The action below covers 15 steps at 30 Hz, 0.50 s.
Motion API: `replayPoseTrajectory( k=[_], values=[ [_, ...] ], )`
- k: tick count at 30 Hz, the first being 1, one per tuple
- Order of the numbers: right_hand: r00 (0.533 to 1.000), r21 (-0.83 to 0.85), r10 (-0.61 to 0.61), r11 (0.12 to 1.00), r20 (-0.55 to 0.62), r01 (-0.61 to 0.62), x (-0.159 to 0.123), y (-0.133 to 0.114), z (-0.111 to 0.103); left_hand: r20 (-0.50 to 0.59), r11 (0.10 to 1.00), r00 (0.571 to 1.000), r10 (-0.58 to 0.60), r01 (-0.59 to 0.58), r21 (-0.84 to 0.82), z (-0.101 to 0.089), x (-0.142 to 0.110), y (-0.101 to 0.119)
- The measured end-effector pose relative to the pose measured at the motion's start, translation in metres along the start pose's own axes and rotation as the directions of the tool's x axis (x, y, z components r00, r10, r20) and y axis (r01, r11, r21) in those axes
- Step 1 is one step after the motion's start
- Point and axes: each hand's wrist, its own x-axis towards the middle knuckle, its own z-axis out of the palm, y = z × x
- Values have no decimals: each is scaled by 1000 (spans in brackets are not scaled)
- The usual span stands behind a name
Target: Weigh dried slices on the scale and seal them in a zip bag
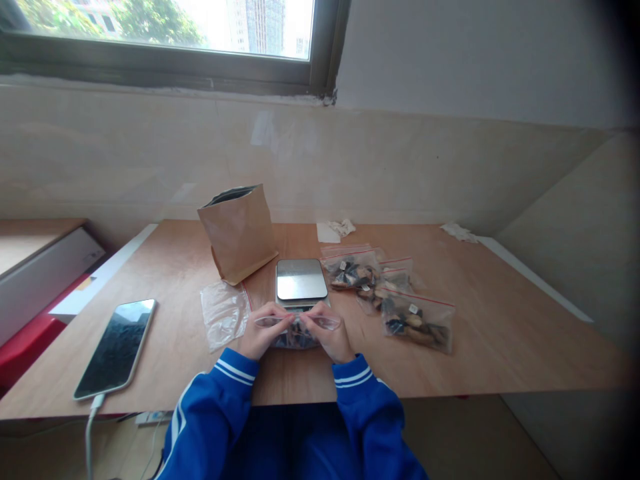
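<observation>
Wooden desk (500, 347), hands (263, 330) pinching zip bag (323, 323) (dark chunks (295, 341) inside), scale (301, 280) behind

Bright daylight from a window (165, 27), blown out to white

Glare is caught on the steel scale plate (301, 279), the phone screen (116, 348) and the clear plastic bag (297, 327); soft shadows are cast on the wooden table (500, 340), and the right corners are darkened, with straight edges bowed by wide-lens distortion

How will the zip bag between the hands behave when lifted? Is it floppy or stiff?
The zip bag is probably floppy: its clear plastic looks thin, and the left hand and right hand pinch only its top. The dark pieces inside may shift, making it feel lumpy.
</observation>
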Motion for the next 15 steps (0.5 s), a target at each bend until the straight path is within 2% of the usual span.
replayPoseTrajectory(
  k=[7, 15],
  values=[
    [1000, -41, 3, 999, 26, -2, 1, -6, 0, 13, 997, 998, -56, 57, -52, 2, -1, -3],
    [998, -28, -30, 999, 54, 32, 2, 0, 3, 15, 1000, 1000, -15, 15, -19, 5, -1, -3]
  ],
)
